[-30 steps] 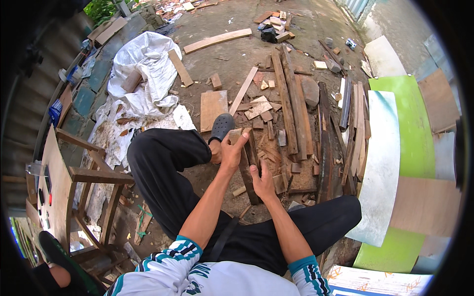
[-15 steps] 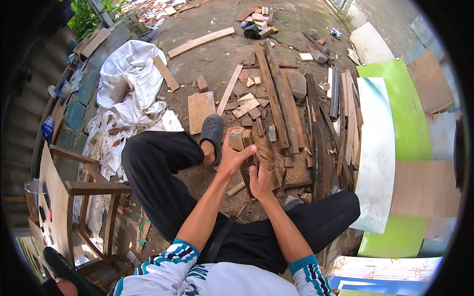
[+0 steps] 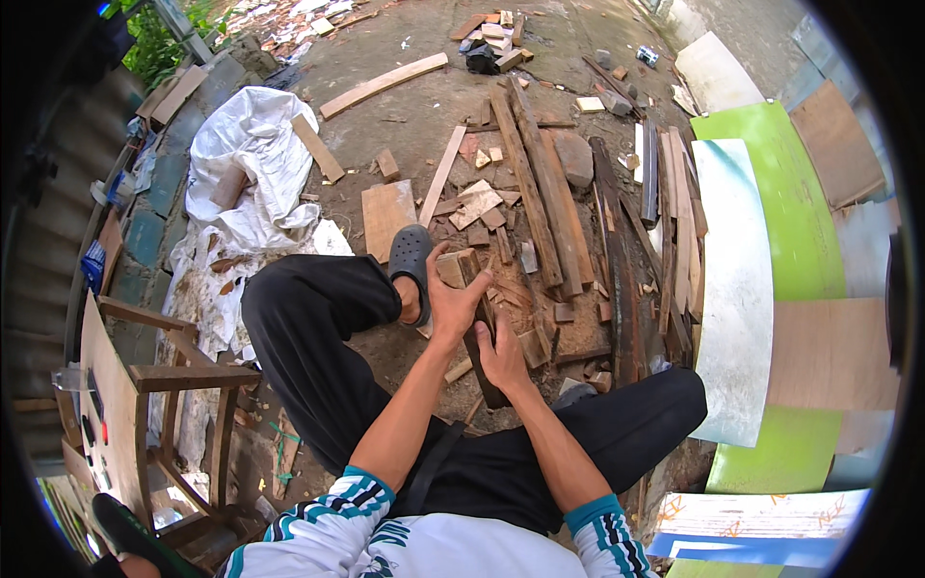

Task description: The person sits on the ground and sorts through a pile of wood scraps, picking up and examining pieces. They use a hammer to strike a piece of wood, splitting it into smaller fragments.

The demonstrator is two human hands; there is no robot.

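Observation:
Between my knees I hold a dark wooden strip [image 3: 488, 380], its lower end tilted towards my lap. My left hand [image 3: 457, 306] is wrapped round its upper part, next to a paler wood block [image 3: 457, 266]. Whether that block is gripped too or only lies beyond the hand, I cannot tell. Lower down, my right hand [image 3: 504, 360] is closed along the strip's right side, thumb raised. My palms and fingers hide part of the strip. Beside my left hand is my foot in a grey clog [image 3: 411, 252].
Long wooden planks [image 3: 541, 193] and several offcuts lie ahead. A white sack [image 3: 249, 144] sits at the left, above a wooden stool-like frame [image 3: 159, 376]. Along the right lean a white sheet [image 3: 729, 289] and green panels [image 3: 771, 193]. A square board [image 3: 387, 217] rests beyond my foot.
The dark strip's lower end has come nearer to my lap and shows more below my right hand. Both hands keep their hold. The whole view has shifted slightly.

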